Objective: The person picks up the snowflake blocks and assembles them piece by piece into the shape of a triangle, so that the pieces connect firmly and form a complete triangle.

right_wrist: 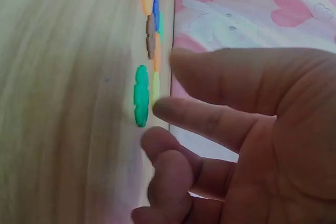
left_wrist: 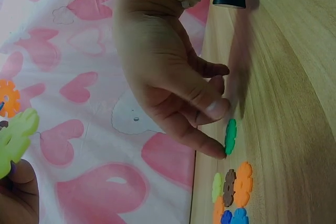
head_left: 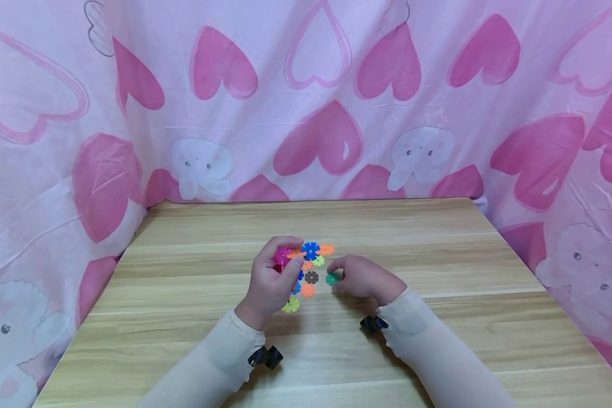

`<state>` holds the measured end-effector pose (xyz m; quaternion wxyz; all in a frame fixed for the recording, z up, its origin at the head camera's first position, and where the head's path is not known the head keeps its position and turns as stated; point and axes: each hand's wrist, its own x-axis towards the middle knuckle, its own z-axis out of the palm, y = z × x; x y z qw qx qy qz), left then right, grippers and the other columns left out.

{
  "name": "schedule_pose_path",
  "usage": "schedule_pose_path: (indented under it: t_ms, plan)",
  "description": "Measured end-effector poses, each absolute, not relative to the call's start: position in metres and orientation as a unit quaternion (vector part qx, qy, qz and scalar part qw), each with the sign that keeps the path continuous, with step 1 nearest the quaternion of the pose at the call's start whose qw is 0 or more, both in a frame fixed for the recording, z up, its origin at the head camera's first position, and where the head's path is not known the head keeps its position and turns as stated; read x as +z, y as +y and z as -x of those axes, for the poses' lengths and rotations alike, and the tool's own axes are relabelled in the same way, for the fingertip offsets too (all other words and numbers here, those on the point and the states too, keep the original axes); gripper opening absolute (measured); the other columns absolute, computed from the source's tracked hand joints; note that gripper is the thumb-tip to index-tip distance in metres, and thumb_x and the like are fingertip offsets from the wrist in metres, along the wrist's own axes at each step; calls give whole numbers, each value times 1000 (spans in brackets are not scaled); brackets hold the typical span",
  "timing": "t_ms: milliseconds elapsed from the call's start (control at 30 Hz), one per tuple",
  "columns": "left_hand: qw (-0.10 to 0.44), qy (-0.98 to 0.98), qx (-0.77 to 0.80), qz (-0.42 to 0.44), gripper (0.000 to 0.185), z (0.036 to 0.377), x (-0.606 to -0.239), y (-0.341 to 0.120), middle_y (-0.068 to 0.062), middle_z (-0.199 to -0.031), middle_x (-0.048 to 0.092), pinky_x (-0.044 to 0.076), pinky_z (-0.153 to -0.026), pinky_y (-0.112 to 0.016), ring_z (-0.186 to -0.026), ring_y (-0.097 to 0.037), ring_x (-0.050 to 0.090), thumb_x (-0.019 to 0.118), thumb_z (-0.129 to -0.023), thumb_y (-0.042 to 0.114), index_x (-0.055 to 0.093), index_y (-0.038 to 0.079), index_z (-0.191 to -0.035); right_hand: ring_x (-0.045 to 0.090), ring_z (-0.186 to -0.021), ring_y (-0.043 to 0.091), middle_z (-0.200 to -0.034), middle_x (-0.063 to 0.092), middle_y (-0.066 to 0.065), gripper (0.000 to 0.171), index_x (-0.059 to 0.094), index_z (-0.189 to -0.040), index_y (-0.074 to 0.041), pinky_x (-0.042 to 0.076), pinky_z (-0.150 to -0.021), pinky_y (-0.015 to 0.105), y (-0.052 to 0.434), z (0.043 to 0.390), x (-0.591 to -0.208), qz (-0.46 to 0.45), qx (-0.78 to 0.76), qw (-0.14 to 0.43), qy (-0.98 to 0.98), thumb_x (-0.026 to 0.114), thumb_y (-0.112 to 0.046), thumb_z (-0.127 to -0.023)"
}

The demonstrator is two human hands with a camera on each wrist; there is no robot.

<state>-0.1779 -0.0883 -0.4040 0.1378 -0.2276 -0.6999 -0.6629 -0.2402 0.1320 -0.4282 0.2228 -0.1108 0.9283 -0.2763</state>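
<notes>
Heart-print cloth behind wooden surface (head_left: 438, 255). My left hand (head_left: 270, 280) gripped pink disc cluster (head_left: 283, 256); right hand (head_left: 359, 277), fingers loose, touched green disc (head_left: 332, 278) at centre frame. Judged pick-up step; next needed firm pinch.

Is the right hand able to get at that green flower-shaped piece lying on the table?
Probably yes: the right hand is right beside the green piece, its fingertips at the edge, and nothing lies between them.

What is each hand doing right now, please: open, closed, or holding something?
Left hand: fingers curled round a cluster of snowflake pieces.
Right hand: fingers touch the green piece on the table; whether it is pinched cannot be told.
</notes>
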Motion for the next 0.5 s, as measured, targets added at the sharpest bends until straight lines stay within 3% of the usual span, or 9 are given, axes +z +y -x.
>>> schedule_pose_path:
  t_ms: [133, 267, 500]
  plan:
    - [136, -699, -665, 226, 33, 178, -405, -88, -9, -118, 64, 57, -57, -26, -66, -23, 60, 66, -97, 5, 62, 11, -129, 60, -90, 23, -102, 68, 1, 29, 74, -117, -21, 53, -87, 43, 129, 238, -427, 117, -245, 225, 936, 82, -12, -91]
    - [142, -693, -666, 237, 31, 179, -405, -88, -12, -111, 64, 54, -53, -24, -60, -15, 56, 64, -98, 3, 61, 8, -129, 59, -84, 22, -95, 66, 0, 20, 71, -104, -19, 51, -74, 37, 127, 237, -428, 126, -211, 219, 944, 80, -8, -91]
    - [148, -688, -665, 249, 31, 180, -406, -89, -14, -102, 62, 51, -50, -22, -54, -14, 52, 62, -98, 1, 61, 3, -129, 59, -79, 23, -85, 63, 2, 21, 62, -92, -16, 50, -69, 35, 129, 236, -429, 136, -195, 218, 946, 83, -11, -90]
